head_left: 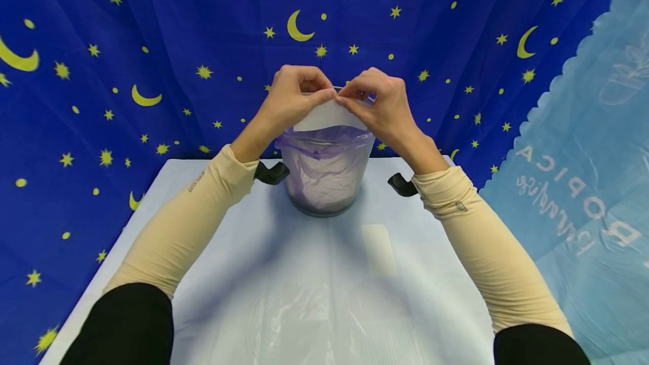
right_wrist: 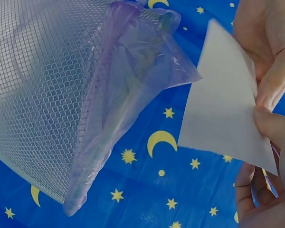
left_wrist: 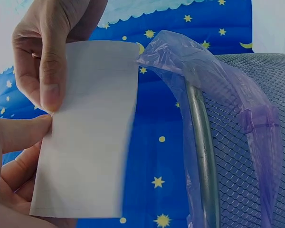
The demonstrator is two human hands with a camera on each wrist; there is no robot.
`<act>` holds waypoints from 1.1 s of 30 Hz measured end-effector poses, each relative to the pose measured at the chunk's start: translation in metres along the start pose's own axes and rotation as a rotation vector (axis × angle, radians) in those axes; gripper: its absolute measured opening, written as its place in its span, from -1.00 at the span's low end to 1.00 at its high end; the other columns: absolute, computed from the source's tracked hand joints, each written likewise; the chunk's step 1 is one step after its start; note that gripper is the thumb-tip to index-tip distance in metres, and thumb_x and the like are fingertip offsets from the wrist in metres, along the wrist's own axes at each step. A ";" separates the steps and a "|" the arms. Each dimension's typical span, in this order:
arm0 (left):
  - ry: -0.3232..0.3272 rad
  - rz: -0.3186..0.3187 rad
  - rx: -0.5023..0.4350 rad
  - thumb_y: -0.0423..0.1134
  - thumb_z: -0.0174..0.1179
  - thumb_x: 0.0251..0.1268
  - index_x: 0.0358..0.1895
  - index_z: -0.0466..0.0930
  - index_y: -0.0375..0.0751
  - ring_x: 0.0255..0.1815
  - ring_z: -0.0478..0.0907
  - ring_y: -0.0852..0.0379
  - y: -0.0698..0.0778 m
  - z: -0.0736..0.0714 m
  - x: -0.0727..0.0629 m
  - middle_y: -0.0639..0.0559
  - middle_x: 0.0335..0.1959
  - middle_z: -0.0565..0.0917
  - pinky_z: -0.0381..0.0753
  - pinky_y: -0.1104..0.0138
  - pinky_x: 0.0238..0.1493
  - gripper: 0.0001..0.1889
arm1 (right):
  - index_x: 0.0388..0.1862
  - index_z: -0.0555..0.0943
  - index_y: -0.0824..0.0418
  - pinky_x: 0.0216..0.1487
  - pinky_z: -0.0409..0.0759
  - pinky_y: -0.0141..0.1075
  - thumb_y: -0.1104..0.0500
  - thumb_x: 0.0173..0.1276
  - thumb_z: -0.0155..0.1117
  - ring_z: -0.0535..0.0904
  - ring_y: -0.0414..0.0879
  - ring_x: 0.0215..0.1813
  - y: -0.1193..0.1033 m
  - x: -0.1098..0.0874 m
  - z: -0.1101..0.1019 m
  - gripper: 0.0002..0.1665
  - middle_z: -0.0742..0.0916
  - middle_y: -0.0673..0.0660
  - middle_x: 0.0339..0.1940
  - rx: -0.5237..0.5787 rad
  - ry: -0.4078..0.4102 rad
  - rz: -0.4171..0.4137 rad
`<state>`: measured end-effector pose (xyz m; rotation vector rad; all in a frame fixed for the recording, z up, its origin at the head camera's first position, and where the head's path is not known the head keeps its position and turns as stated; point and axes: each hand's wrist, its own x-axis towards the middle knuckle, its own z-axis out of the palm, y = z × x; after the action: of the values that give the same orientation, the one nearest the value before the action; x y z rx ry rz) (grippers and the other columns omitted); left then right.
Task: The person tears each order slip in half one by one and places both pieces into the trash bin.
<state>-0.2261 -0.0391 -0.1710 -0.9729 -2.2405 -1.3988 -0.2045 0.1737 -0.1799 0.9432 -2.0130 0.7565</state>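
Both hands pinch the long edge of a white sheet of paper [head_left: 329, 116] above a mesh wastebasket [head_left: 324, 185]. My left hand [head_left: 296, 92] and right hand [head_left: 377, 100] meet at the middle of that edge, thumbs nearly touching. In the left wrist view the paper [left_wrist: 90, 133] hangs flat beside the basket's metal rim [left_wrist: 202, 152]. A thin purple bin bag [head_left: 319, 142] lines the basket and folds over the rim. From the right wrist, a loose corner of the bag [right_wrist: 180, 71] overlaps the paper's edge [right_wrist: 218, 109].
The basket stands at the far side of a white-covered table [head_left: 304, 297]. A pale rectangular piece [head_left: 379, 249] lies on the table in front of it, to the right. Behind hangs a blue curtain [head_left: 228, 44] with yellow moons and stars; a light blue cloth [head_left: 583, 185] hangs at right.
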 end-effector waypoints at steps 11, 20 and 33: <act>0.019 -0.052 0.067 -0.30 0.41 0.39 -0.23 0.81 -0.28 -0.39 0.64 0.16 -0.006 0.005 0.004 -0.11 -0.33 0.80 0.50 0.37 -0.33 -0.90 | -0.29 0.84 0.23 -0.15 0.58 -0.40 0.18 0.39 0.53 0.64 -0.14 -0.26 -0.013 -0.001 -0.012 -0.87 0.80 0.12 -0.37 0.039 0.014 -0.015; 0.012 -0.100 0.084 -0.30 0.38 0.37 -0.27 0.80 -0.24 -0.42 0.60 0.13 -0.024 0.010 0.004 -0.07 -0.36 0.78 0.52 0.37 -0.33 -0.92 | -0.28 0.84 0.27 -0.18 0.57 -0.42 0.29 0.32 0.56 0.63 -0.15 -0.27 -0.038 0.004 -0.025 -0.95 0.80 0.13 -0.38 0.096 0.049 -0.123; 0.048 -0.160 0.086 -0.29 0.42 0.40 -0.20 0.83 -0.27 -0.33 0.60 0.11 -0.036 0.012 0.004 -0.11 -0.27 0.78 0.53 0.35 -0.24 -0.90 | -0.21 0.86 0.25 -0.06 0.57 -0.41 0.18 0.40 0.52 0.60 -0.17 -0.15 -0.049 0.012 -0.054 -0.87 0.86 0.11 -0.25 0.055 0.157 0.045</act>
<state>-0.2531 -0.0368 -0.1977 -0.7386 -2.3654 -1.3619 -0.1488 0.1838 -0.1321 0.8447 -1.8899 0.8874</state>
